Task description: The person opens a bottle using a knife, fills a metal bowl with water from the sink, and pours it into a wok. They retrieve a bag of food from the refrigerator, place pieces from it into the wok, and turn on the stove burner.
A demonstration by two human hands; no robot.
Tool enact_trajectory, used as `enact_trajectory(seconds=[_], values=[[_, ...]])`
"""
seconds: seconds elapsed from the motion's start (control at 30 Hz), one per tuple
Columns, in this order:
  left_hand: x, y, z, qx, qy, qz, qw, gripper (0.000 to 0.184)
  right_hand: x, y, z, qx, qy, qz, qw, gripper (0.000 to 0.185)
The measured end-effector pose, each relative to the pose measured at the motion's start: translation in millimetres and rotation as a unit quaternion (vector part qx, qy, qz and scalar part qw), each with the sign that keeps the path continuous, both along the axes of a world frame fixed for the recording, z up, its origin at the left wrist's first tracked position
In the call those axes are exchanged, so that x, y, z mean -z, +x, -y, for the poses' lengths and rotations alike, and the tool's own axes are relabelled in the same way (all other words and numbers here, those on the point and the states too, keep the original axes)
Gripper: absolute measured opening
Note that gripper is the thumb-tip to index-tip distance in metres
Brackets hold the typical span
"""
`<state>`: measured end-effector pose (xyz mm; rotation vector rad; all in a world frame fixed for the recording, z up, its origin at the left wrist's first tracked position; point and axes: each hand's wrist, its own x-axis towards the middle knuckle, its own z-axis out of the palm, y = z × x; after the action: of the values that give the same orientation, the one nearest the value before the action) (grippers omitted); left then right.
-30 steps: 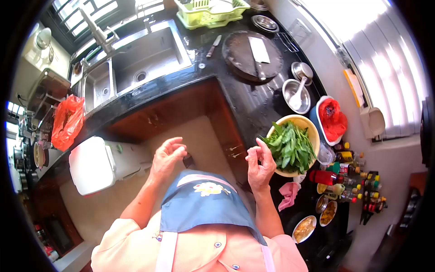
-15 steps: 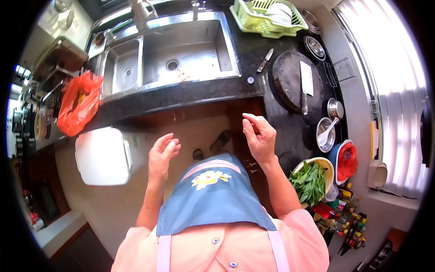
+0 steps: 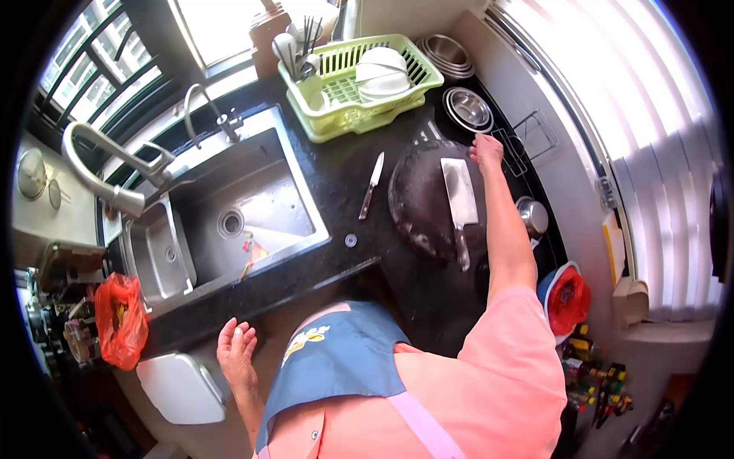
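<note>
My right arm is stretched over the counter, and my right hand [image 3: 488,150] is at the far edge of the round dark chopping board [image 3: 417,195]. Its fingers are curled together beside the lower rim of the nested metal bowls [image 3: 469,109]; whether they touch the rim or hold anything is unclear. A cleaver [image 3: 459,193] lies on the board, left of my forearm. To the board's left is a small knife [image 3: 372,186]. My left hand [image 3: 238,353] hangs in front of the counter, fingers loosely apart and holding nothing, nearest to the white lidded bin [image 3: 182,388].
A double metal sink [image 3: 294,168] is at left, with a tall faucet [image 3: 115,164]. Behind the board stands a green dish rack [image 3: 352,118] with white bowls. A red plastic bag [image 3: 121,321] hangs by the counter's left end. A wire stand [image 3: 527,141] leans at right.
My right hand has moved from in front of my body out over the counter to the metal bowls. My view has turned and shifted toward the chopping board. My left hand remains low and open.
</note>
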<state>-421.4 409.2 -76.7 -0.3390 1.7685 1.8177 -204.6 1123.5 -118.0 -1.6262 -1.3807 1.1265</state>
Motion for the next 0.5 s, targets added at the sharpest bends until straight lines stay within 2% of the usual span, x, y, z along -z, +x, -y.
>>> enact_trajectory(seconds=[0.13, 0.23, 0.27, 0.37, 0.4, 0.5], values=[[-10.5, -7.7, -47.0, -0.023, -0.032, 0.010, 0.999, 0.035, 24.8, 4.6, -80.0, 0.067, -0.034, 0.103, 0.992, 0.022], [-16.6, -12.6, -70.6, -0.027, -0.059, 0.019, 0.998, 0.036, 40.7, -4.5, -120.0, 0.051, -0.050, 0.246, 0.967, 0.037], [-19.1, -14.5, -77.7, -0.027, -0.072, 0.022, 0.997, 0.036, 42.3, -5.5, -131.6, 0.045, -0.099, 0.292, 0.950, 0.049], [-23.2, -23.5, -93.6, -0.012, -0.103, 0.023, 0.994, 0.036, 56.0, -12.4, -152.5, 0.080, -0.067, 0.376, 0.921, 0.052], [-23.7, -26.6, -97.4, -0.006, -0.104, 0.021, 0.994, 0.036, 33.1, -20.0, -138.0, 0.064, -0.067, 0.384, 0.919, 0.052], [-23.0, -35.5, -105.1, 0.011, -0.108, 0.014, 0.994, 0.036, 16.3, -31.4, -124.8, 0.062, -0.034, 0.430, 0.900, 0.051]])
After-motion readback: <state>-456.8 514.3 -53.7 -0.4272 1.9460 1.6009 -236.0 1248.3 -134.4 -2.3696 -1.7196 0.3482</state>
